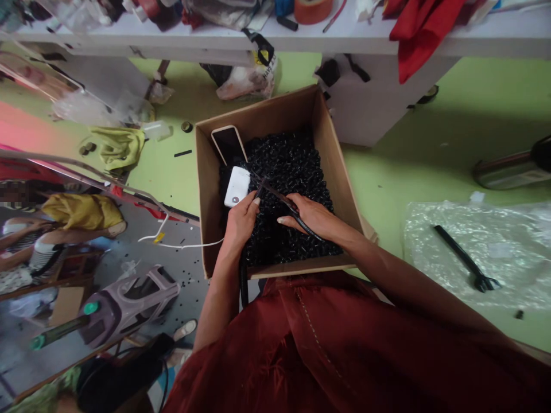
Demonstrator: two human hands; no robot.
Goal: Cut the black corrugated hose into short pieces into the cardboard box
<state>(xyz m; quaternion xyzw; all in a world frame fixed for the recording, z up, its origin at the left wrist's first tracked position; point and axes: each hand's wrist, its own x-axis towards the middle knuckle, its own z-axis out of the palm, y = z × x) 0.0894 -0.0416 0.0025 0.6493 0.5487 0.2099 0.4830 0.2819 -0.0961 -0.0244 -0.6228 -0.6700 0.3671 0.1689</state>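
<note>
Okay, so the black strip (262, 184) is over the cardboard box (350, 198), pinched in my left hand's (241, 221) fingers, with my right hand's (313, 215) gripping a dark scissors-like tool (289, 202) by it. Black bits (284, 155) heap below; white gadget (238, 184) and phone (229, 143) to the left, green counter (374, 178) underneath.

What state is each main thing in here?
Brown cardboard box: open, holding small black shiny pieces
White-framed, phone-like rectangle: leaning, dark-faced
White rectangular device: lying on the pieces
Bare left hand: gripping thin black strip
Bare right hand: gripping slim dark tool
Clear plastic sheet: spread out, crinkled
Yellow-green cloth: crumpled
</note>
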